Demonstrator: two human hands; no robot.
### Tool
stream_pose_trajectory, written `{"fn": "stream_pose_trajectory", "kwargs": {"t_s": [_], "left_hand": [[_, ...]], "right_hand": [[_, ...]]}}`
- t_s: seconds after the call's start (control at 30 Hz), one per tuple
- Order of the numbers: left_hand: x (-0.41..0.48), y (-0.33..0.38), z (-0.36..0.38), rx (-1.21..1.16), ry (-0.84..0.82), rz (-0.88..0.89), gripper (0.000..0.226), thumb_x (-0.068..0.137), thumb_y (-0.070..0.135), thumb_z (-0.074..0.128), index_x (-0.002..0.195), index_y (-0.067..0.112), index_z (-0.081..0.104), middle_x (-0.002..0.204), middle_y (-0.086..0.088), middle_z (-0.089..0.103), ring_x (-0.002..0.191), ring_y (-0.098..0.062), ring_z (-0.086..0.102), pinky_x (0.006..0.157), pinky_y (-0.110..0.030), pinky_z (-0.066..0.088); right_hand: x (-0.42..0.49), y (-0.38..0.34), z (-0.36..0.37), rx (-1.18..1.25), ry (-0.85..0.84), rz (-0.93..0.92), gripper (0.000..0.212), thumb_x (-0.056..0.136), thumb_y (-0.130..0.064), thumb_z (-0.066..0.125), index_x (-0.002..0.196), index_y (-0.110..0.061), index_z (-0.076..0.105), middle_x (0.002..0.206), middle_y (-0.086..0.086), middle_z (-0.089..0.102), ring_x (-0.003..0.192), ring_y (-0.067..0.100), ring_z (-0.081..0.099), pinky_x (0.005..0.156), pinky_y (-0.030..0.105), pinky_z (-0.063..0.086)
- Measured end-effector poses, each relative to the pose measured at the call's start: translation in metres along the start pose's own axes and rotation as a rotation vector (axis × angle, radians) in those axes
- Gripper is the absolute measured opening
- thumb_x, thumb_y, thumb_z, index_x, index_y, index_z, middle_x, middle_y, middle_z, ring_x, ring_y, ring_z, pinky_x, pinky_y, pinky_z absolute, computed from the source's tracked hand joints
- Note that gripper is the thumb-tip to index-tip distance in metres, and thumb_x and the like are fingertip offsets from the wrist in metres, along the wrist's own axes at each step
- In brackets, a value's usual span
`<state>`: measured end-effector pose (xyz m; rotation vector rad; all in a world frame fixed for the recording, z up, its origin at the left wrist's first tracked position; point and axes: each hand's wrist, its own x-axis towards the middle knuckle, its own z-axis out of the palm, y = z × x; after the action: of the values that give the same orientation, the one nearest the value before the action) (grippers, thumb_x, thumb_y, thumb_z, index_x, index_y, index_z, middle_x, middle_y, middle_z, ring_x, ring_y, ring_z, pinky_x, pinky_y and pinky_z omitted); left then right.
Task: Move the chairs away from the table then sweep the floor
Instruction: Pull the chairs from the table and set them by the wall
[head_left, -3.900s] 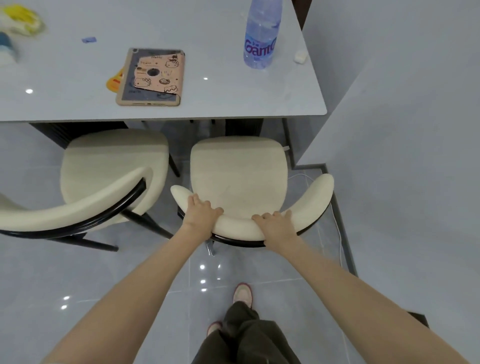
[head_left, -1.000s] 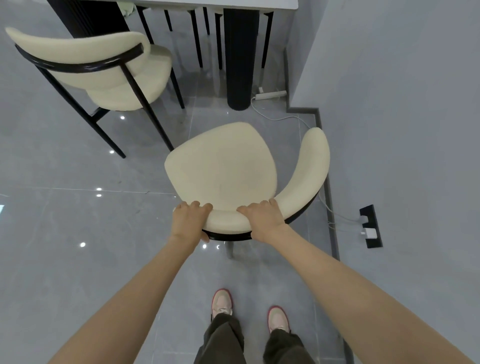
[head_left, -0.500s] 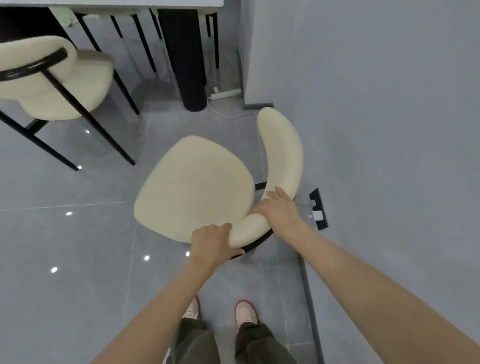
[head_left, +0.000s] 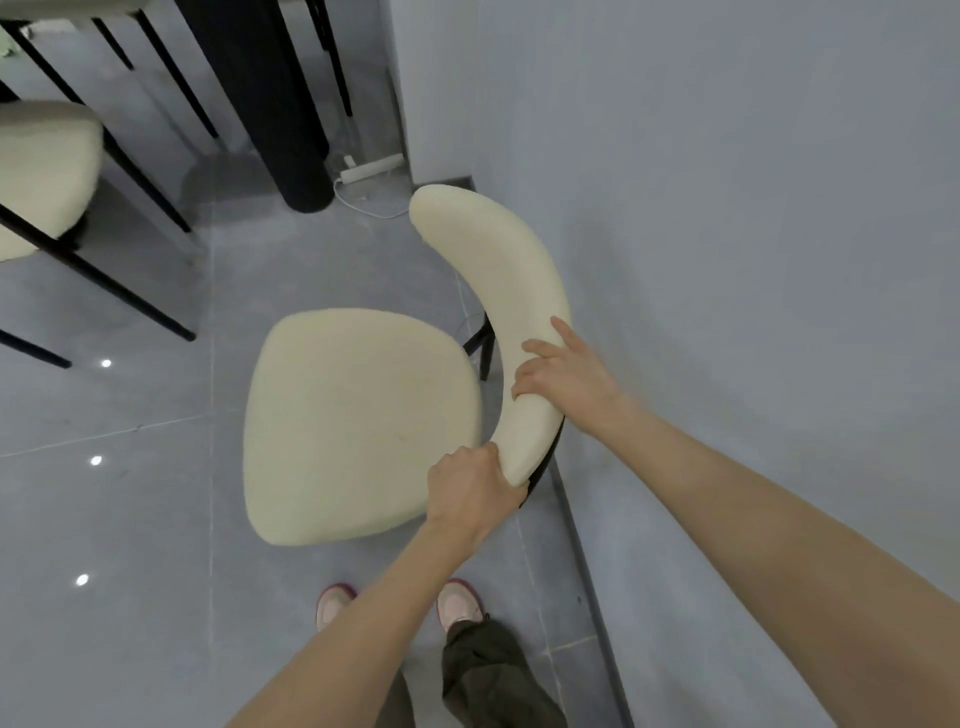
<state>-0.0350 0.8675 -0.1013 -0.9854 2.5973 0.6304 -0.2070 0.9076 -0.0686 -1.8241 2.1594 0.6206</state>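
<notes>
- A second chair (head_left: 41, 176), cream with thin black legs, sits at the ten o'clock edge of the view and is cut off by the frame; it stands on the grey tiled floor (head_left: 130, 519)
- A thick black table column (head_left: 270, 104) rises at eleven o'clock; a white power strip (head_left: 371, 169) lies on the floor just beside its foot, with a white cable trailing from it
- The cream chair (head_left: 358, 421) stands at the centre of the view, apart from the column; its curved backrest (head_left: 514, 291) runs along its three o'clock side, close to the grey wall (head_left: 727, 260); whether the two touch cannot be told
- The left hand (head_left: 470, 488) grips the near end of the backrest, at the chair's five o'clock, fingers and thumb curled tightly round it
- The right hand (head_left: 563, 374) holds the backrest further along, at three o'clock; its fingers curl over the top edge, the forefinger stretched out along the padding
- Two pink shoes (head_left: 460, 603) stand at six o'clock, below the forearms
</notes>
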Motion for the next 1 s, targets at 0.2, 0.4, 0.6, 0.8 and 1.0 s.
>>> {"fn": "stream_pose_trajectory", "kwargs": {"t_s": [0.2, 0.4, 0.6, 0.8, 1.0], "left_hand": [[0.002, 0.028, 0.010, -0.053, -0.006, 0.001, 0.045, 0.078, 0.051, 0.058, 0.101, 0.013, 0.063, 0.095, -0.008, 0.069, 0.088, -0.031, 0.064, 0.064, -0.027, 0.037], [0.007, 0.047, 0.010, -0.110, -0.043, 0.024, 0.040, 0.076, 0.047, 0.062, 0.095, 0.012, 0.063, 0.091, -0.007, 0.068, 0.084, -0.030, 0.062, 0.063, -0.028, 0.039], [0.015, 0.070, 0.012, -0.136, -0.061, 0.033, 0.038, 0.073, 0.044, 0.064, 0.094, 0.012, 0.064, 0.091, -0.006, 0.068, 0.082, -0.028, 0.061, 0.063, -0.028, 0.039], [0.021, 0.092, 0.020, -0.152, -0.041, 0.026, 0.037, 0.073, 0.044, 0.064, 0.094, 0.013, 0.064, 0.093, -0.007, 0.068, 0.085, -0.028, 0.062, 0.064, -0.027, 0.039], [0.028, 0.112, 0.029, -0.145, -0.026, 0.024, 0.037, 0.073, 0.044, 0.063, 0.094, 0.013, 0.064, 0.094, -0.008, 0.067, 0.085, -0.028, 0.061, 0.063, -0.028, 0.038]], "right_hand": [[-0.011, 0.022, 0.005, -0.060, -0.041, -0.040, 0.057, 0.085, -0.007, 0.060, 0.133, -0.035, 0.050, 0.146, -0.012, 0.044, 0.147, 0.018, 0.015, 0.118, 0.048, -0.007], [-0.020, 0.040, 0.020, -0.082, -0.040, -0.003, 0.058, 0.082, -0.010, 0.067, 0.128, -0.042, 0.051, 0.143, -0.017, 0.045, 0.147, 0.016, 0.017, 0.118, 0.048, -0.004], [-0.036, 0.053, 0.019, -0.046, -0.040, 0.073, 0.046, 0.094, -0.011, 0.050, 0.130, -0.040, 0.050, 0.146, -0.017, 0.041, 0.148, 0.016, 0.013, 0.119, 0.045, 0.000], [-0.046, 0.070, 0.022, -0.059, -0.056, 0.079, 0.043, 0.097, -0.013, 0.044, 0.132, -0.038, 0.049, 0.147, -0.015, 0.039, 0.148, 0.017, 0.010, 0.120, 0.046, 0.002], [-0.053, 0.086, 0.026, -0.074, -0.076, 0.070, 0.043, 0.098, -0.014, 0.040, 0.134, -0.038, 0.045, 0.150, -0.015, 0.035, 0.149, 0.016, 0.007, 0.121, 0.046, 0.001]]}}
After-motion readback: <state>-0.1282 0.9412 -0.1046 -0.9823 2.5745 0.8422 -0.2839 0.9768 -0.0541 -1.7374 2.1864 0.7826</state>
